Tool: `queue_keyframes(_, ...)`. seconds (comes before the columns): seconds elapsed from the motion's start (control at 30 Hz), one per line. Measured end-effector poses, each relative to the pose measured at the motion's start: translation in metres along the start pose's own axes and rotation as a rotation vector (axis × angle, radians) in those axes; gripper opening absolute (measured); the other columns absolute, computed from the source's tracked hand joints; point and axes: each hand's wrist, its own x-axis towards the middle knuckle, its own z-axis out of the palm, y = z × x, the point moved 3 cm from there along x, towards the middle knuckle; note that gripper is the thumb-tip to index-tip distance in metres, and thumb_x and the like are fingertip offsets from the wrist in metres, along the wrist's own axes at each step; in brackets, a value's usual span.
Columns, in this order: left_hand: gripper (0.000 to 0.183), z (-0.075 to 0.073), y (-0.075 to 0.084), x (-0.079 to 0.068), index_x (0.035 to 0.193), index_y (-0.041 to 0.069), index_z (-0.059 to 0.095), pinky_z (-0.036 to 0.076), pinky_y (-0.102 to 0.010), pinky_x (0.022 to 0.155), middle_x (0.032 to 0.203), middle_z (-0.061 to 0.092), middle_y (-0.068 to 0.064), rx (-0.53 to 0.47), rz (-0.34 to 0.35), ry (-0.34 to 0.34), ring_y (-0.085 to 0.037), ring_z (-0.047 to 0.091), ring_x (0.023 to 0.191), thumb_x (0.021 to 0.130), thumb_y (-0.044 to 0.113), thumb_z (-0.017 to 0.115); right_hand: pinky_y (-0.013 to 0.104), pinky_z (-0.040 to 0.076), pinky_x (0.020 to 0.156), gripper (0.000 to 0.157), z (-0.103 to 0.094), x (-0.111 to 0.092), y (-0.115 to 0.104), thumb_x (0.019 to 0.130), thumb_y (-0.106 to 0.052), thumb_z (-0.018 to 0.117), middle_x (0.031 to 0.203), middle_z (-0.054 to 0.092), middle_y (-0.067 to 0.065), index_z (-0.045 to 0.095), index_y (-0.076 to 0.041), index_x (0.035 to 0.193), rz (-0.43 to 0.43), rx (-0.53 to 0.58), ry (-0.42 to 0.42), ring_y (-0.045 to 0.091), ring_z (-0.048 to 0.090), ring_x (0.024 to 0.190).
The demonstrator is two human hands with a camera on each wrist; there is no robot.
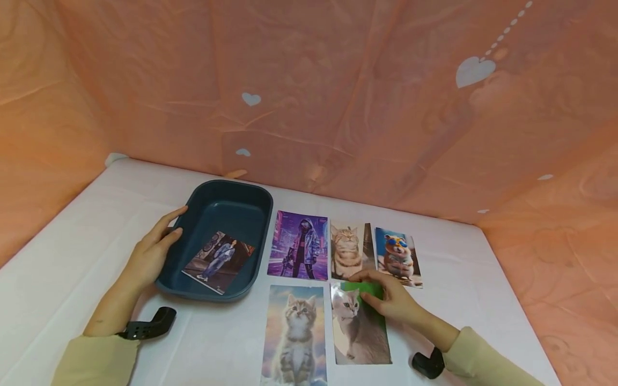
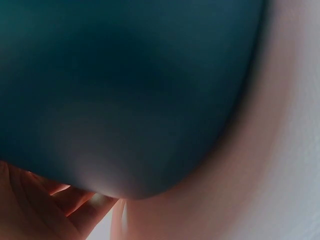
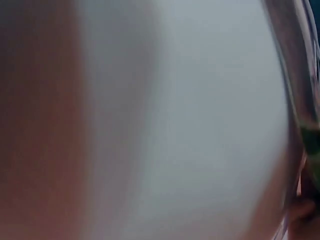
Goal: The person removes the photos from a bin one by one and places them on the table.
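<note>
In the head view my left hand (image 1: 147, 260) holds the left side of a dark teal tray (image 1: 263, 236), thumb at the rim. Fingers (image 2: 92, 212) show under the tray's edge in the left wrist view. A photo card of a person in denim (image 1: 219, 262) lies tilted inside the tray. Over at the right, my right hand (image 1: 393, 297) pinches the top of a photo card of a pale cat on green (image 1: 359, 335). That card (image 3: 295, 65) looks bent in the right wrist view, where most of the hand is out of frame.
Beside the tray lie a purple hooded-figure card (image 1: 301, 244), an orange cat card (image 1: 346, 249) and a hamster-in-sunglasses card (image 1: 398, 256). A striped kitten card (image 1: 294, 335) is nearest the front. White cloth (image 1: 203, 343) covers the table; an orange curtain (image 1: 309, 128) hangs behind.
</note>
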Motion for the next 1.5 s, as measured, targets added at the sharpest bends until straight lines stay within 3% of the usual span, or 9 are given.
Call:
queue_keyframes(0.17, 0.050, 0.000, 0.000, 0.001, 0.153, 0.027, 0.022, 0.021, -0.072, 0.098, 0.149, 0.028, -0.033, -0.001, 0.000, 0.000, -0.054, 0.027, 0.133, 0.105, 0.037, 0.031, 0.028, 0.049, 0.080, 0.035, 0.001, -0.003, -0.005, 0.082, 0.002, 0.068, 0.109, 0.068, 0.001, 0.066, -0.014, 0.113, -0.088, -0.173, 0.103, 0.013, 0.062, 0.098)
queue_keyframes(0.33, 0.050, 0.000, 0.000, 0.000, 0.153, 0.027, 0.022, 0.023, -0.071, 0.097, 0.143, 0.034, -0.035, 0.006, 0.000, 0.005, -0.054, 0.032, 0.129, 0.105, 0.037, 0.030, 0.033, 0.048, 0.078, 0.038, 0.002, -0.003, -0.009, 0.074, 0.005, 0.071, 0.102, 0.067, -0.003, 0.068, -0.014, 0.106, -0.197, -0.282, 0.154, 0.015, 0.061, 0.094)
queue_keyframes(0.53, 0.051, 0.000, 0.000, 0.001, 0.154, 0.027, 0.020, 0.020, -0.073, 0.098, 0.149, 0.026, -0.033, 0.010, -0.017, -0.009, -0.055, 0.026, 0.133, 0.105, 0.038, 0.030, 0.040, 0.042, 0.082, 0.036, 0.002, -0.003, -0.009, 0.073, 0.001, 0.074, 0.099, 0.063, -0.008, 0.069, -0.017, 0.103, -0.162, -0.344, 0.178, 0.012, 0.054, 0.096)
queue_keyframes(0.67, 0.051, 0.000, 0.000, 0.001, 0.154, 0.028, 0.020, 0.020, -0.074, 0.098, 0.150, 0.024, -0.033, 0.009, -0.020, -0.011, -0.055, 0.025, 0.133, 0.105, 0.038, 0.029, 0.039, 0.043, 0.079, 0.031, 0.000, 0.004, -0.017, 0.076, 0.000, 0.073, 0.096, 0.064, -0.005, 0.069, -0.015, 0.102, -0.183, -0.291, 0.191, 0.014, 0.055, 0.092)
queue_keyframes(0.83, 0.051, 0.001, 0.000, 0.000, 0.154, 0.027, 0.020, 0.023, -0.072, 0.098, 0.146, 0.030, -0.035, 0.005, -0.012, -0.009, -0.054, 0.030, 0.130, 0.105, 0.038, 0.029, 0.039, 0.047, 0.075, 0.024, 0.000, 0.027, -0.039, 0.079, 0.003, 0.069, 0.095, 0.065, 0.001, 0.070, -0.009, 0.099, -0.254, -0.200, 0.214, 0.019, 0.057, 0.090)
queue_keyframes(0.97, 0.051, 0.002, 0.000, -0.001, 0.154, 0.026, 0.021, 0.023, -0.071, 0.098, 0.145, 0.031, -0.035, 0.003, -0.008, -0.006, -0.054, 0.031, 0.130, 0.105, 0.037, 0.030, 0.040, 0.051, 0.075, 0.020, 0.006, 0.051, -0.058, 0.083, 0.003, 0.065, 0.099, 0.066, 0.006, 0.069, -0.005, 0.101, -0.202, -0.090, 0.208, 0.019, 0.058, 0.090)
queue_keyframes(1.1, 0.052, 0.003, 0.001, -0.001, 0.154, 0.026, 0.020, 0.020, -0.073, 0.099, 0.150, 0.024, -0.033, 0.000, -0.019, -0.012, -0.055, 0.025, 0.134, 0.104, 0.039, 0.030, 0.032, 0.049, 0.071, 0.020, 0.017, 0.077, -0.074, 0.086, 0.002, 0.062, 0.098, 0.066, 0.012, 0.069, -0.003, 0.104, -0.131, 0.006, 0.194, 0.019, 0.056, 0.081)
queue_keyframes(1.33, 0.052, 0.003, 0.002, -0.002, 0.153, 0.026, 0.021, 0.019, -0.073, 0.100, 0.151, 0.023, -0.033, -0.003, -0.026, -0.009, -0.054, 0.025, 0.135, 0.104, 0.039, 0.030, 0.027, 0.049, 0.072, 0.019, 0.040, 0.118, -0.101, 0.089, 0.002, 0.058, 0.101, 0.066, 0.016, 0.066, 0.000, 0.106, -0.169, 0.151, 0.220, 0.025, 0.061, 0.088)
queue_keyframes(1.5, 0.051, 0.001, 0.002, -0.002, 0.153, 0.027, 0.021, 0.019, -0.073, 0.100, 0.151, 0.024, -0.033, -0.006, -0.023, -0.002, -0.054, 0.024, 0.135, 0.104, 0.039, 0.030, 0.027, 0.050, 0.076, 0.021, 0.050, 0.144, -0.117, 0.089, 0.000, 0.056, 0.101, 0.067, 0.017, 0.067, -0.001, 0.107, -0.126, 0.225, 0.230, 0.027, 0.063, 0.092)
